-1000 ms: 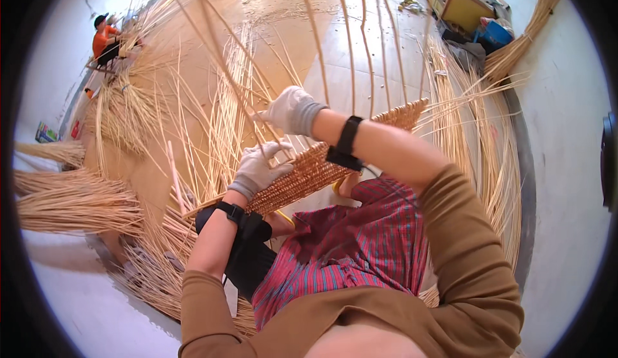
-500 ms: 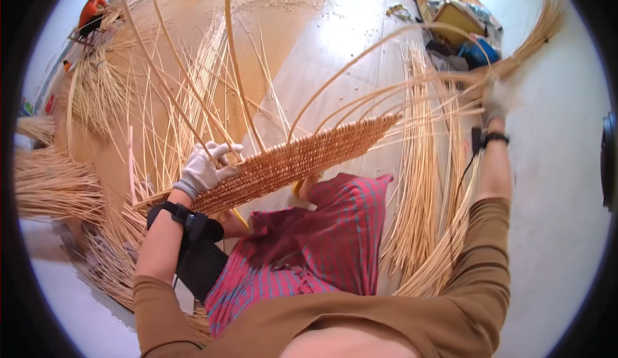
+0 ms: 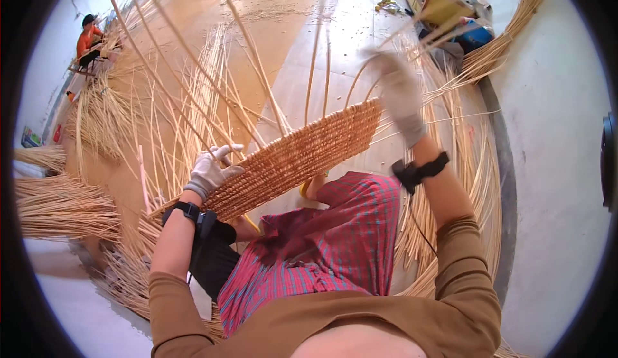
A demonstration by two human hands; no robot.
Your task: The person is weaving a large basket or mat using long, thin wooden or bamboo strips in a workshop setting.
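Observation:
A tightly woven panel of brown cane slants across my lap, with long pale stakes rising from its upper edge. My gloved left hand grips the panel near its left end, fingers curled over the edge among the stakes. Out by the panel's right end my gloved right hand is raised among bent stakes, smeared by motion, so whether it holds any cannot be made out. Red checked cloth covers my lap below the panel.
A seated co-worker in orange is at the far left, near loose cane bundles. More long canes lie to my right. A cluttered yellowish cabinet and a tall cane bundle stand at the back right.
My right hand left the panel's middle, swept far right with the stakes bending, and has come back inward. Several stakes stand more upright than half a second ago. My left hand keeps its grip.

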